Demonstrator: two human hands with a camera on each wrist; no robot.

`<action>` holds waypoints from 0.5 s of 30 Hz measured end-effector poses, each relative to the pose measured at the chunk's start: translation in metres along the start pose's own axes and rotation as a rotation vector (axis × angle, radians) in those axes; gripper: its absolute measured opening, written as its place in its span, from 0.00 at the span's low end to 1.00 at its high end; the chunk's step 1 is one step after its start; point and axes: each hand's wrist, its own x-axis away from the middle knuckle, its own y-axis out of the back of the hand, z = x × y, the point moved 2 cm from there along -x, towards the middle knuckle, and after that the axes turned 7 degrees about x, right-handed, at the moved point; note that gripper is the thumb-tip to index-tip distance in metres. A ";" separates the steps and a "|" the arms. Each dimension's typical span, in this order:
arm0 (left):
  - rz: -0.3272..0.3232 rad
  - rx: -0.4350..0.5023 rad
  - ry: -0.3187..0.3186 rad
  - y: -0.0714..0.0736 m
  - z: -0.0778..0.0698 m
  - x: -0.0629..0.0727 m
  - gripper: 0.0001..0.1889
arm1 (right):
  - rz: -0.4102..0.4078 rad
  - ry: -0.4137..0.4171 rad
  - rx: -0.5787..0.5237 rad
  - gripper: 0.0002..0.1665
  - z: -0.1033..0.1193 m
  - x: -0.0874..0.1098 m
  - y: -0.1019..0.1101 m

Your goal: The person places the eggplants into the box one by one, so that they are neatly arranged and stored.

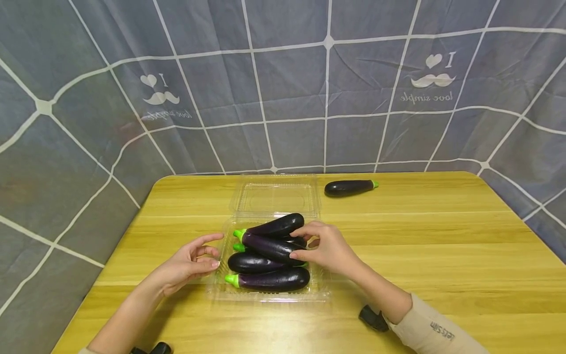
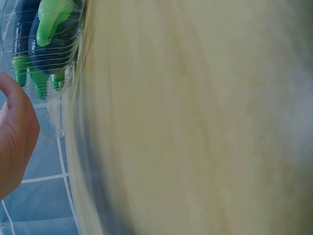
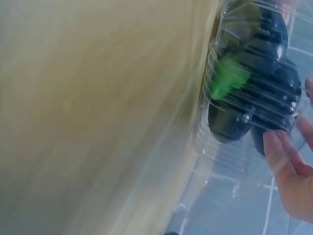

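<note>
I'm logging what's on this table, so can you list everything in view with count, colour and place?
Container: one, clear, on the table, lid folded back
Eggplants in it: at least five, dark purple with green stems, piled, some partly hidden
Loose eggplant: one, dark with green stem, right of the lid
Table: one, yellow wood-grain, under everything
Backdrop cloth: grey with white lines and prints, behind the table
Black objects: two, black, one near each forearm, unclear what
Right sleeve: one, beige, lower right
Left hand: one, bare, beside the container's left side
Right hand: one, bare, holding the topmost middle eggplant's right end
</note>
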 end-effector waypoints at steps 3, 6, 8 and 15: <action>-0.005 -0.006 0.002 0.000 0.000 0.000 0.36 | 0.012 -0.015 -0.060 0.22 -0.002 0.001 0.004; -0.003 -0.004 -0.001 0.000 0.001 0.000 0.35 | 0.015 -0.042 -0.108 0.21 -0.003 0.001 0.009; -0.003 -0.003 -0.004 0.000 0.000 0.000 0.35 | 0.013 -0.057 -0.128 0.21 -0.005 0.001 0.012; -0.003 -0.008 -0.006 0.000 0.001 0.000 0.35 | -0.001 -0.090 -0.158 0.21 -0.010 0.001 0.018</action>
